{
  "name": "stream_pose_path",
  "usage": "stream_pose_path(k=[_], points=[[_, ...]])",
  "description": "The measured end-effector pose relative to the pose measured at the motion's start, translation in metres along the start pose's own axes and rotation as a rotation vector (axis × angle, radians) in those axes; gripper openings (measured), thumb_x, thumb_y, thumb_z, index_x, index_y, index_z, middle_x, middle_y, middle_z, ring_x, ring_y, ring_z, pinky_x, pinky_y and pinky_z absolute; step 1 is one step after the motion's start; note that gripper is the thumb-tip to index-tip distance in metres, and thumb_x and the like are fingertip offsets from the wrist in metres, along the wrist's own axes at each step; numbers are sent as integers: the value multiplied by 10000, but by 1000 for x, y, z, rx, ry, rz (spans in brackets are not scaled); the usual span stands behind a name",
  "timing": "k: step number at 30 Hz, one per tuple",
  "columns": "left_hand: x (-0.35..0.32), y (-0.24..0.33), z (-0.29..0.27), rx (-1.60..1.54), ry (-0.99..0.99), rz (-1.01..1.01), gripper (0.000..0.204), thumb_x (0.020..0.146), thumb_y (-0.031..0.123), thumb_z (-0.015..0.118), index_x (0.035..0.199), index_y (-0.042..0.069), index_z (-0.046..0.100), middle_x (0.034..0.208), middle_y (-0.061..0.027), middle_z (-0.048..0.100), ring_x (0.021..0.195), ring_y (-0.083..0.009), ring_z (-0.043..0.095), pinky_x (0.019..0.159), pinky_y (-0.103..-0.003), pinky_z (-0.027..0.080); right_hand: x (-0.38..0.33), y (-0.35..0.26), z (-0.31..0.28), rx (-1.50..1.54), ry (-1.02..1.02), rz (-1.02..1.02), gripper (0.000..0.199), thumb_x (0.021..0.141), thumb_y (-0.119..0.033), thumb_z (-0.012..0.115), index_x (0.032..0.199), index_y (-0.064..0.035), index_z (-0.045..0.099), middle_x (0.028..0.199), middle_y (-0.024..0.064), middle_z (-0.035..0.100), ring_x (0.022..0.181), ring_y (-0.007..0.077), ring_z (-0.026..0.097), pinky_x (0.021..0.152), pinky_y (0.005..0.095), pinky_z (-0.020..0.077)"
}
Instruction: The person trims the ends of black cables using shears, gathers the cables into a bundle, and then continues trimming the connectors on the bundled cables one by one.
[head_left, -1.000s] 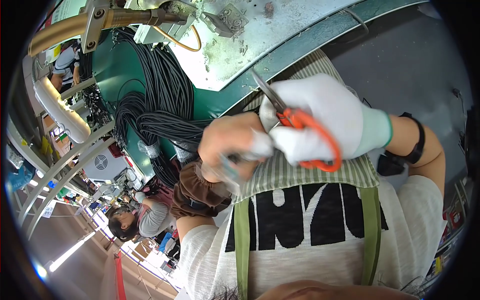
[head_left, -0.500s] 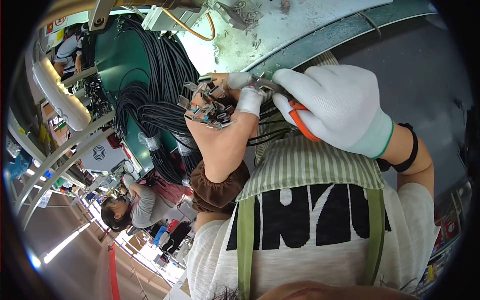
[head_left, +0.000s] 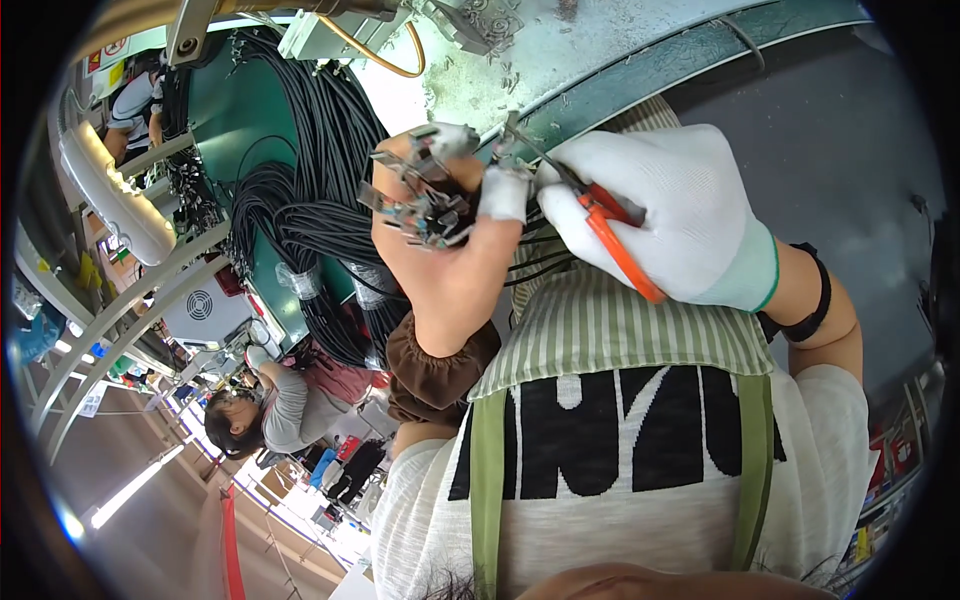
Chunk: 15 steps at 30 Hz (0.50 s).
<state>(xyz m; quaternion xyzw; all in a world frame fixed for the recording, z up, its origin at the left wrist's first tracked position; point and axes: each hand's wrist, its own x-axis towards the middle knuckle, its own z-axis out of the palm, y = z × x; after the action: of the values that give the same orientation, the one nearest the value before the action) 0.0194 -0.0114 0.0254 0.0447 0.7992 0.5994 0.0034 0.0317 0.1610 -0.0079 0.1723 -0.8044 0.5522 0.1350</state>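
My left hand point(head_left: 440, 280) is closed around a bunch of black cables point(head_left: 540, 262), its thumb and one finger wrapped in white. Small metal connectors point(head_left: 425, 215) fan out from the cable ends above that hand. My right hand point(head_left: 665, 215), in a white knitted glove, grips orange-handled cutters point(head_left: 622, 250). Their metal jaws point left, close to the wrapped left thumb and a small metal piece point(head_left: 508, 145) there. Whether the jaws touch that piece I cannot tell. The cables run down over my striped apron point(head_left: 620, 330).
Thick bundles of black cable point(head_left: 320, 120) lie on the green surface to the left. Metal scraps point(head_left: 500, 85) litter the pale worktop point(head_left: 590, 55) ahead, near its curved edge. A lit lamp point(head_left: 120, 195) stands at far left. Another person point(head_left: 290, 405) works beyond the cables.
My right hand has shifted slightly down and left, and the cutters have turned so more orange handle shows. The left thumb has moved slightly; the metal piece beside it now stands more upright.
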Motion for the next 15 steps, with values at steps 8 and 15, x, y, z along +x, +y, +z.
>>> stream_pose_path(k=[8,15], points=[[5,-2,-1,48,-19,-51,221,763,-38,694,962,-15,600,765,20,568,664,-43,495,623,-184,408,1,13,13,-306,121,-147,117,755,-90,707,850,-49,653,556,63,520,471,204,518,458,284,408],[4,2,3,-79,47,-155,211,774,-43,689,965,-14,605,744,18,560,638,-50,505,607,-198,418,7,7,1,315,-326,259,143,842,-152,636,755,-39,623,539,52,491,482,127,494,476,258,393]])
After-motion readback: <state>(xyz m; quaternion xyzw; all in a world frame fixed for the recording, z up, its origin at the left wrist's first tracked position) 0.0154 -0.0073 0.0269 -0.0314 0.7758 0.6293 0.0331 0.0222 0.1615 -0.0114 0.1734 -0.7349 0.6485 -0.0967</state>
